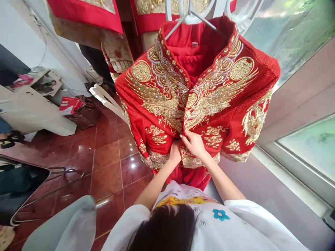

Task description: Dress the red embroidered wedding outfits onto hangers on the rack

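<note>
A red jacket [222, 115] with heavy gold embroidery hangs on a white hanger [192, 17] in front of me. My right hand [195, 144] pinches the right front edge near the lower opening, fingers closed on the fabric. My left hand [175, 151] is tucked under the left front panel at the same spot, its fingers hidden by the cloth. A red skirt [193, 177] shows below the jacket's gold hem.
More red and gold garments [86, 14] hang behind at the upper left. A window [306, 146] and its ledge run along the right. Red floor tiles [104, 157], a white table [31, 111], red papers [70, 104] and a chair frame [39, 181] lie left.
</note>
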Tool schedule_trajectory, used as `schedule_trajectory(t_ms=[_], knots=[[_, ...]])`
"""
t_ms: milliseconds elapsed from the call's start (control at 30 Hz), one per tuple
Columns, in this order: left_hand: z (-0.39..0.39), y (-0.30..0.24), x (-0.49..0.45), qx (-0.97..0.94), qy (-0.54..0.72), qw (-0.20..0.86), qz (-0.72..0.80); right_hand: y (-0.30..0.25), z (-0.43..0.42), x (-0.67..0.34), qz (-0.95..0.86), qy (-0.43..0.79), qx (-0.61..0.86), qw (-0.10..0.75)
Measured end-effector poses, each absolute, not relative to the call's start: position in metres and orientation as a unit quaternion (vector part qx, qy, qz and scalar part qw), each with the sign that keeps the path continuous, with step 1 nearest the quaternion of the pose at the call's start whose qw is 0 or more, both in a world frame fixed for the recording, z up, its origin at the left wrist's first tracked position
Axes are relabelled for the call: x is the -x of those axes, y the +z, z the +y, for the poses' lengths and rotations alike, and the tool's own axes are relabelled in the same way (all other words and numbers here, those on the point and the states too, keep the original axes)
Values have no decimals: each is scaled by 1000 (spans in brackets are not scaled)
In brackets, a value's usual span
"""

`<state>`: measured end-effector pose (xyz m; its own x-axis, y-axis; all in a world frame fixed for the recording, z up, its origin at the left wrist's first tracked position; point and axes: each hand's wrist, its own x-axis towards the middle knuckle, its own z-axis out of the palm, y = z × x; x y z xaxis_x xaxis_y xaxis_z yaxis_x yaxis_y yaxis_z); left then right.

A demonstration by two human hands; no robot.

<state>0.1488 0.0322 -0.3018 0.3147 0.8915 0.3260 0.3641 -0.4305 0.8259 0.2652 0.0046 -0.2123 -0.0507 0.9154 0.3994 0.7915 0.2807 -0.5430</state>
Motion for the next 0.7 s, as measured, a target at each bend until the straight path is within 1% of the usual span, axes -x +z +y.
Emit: schedule_trajectory(t_ms=[67,133,200,233,300,367,433,533,700], knots=[[24,-313,-136,-722,398,370,429,-223,-7,-272,-722,76,582,367],[7,-329,-117,-688,398,417,441,-240,-26,-276,-718,97,564,397],[-13,-350,-97,-634,403,464,469,-268,-48,-277,-670,191,564,443],[-22,-362,-88,-600,405,488,488,-285,-60,-276,-616,262,575,470],[-36,-386,-74,-518,398,543,527,-323,-82,-273,-445,411,605,517],[-43,-407,-65,-424,383,604,556,-359,-102,-270,-325,452,635,535],[-44,-420,-60,-325,377,655,569,-385,-116,-269,-245,455,654,553],[-40,-425,-54,-197,406,698,556,-399,-125,-276,-156,476,635,588],[-39,-410,-40,-83,471,707,522,-389,-127,-293,-116,547,551,620]])
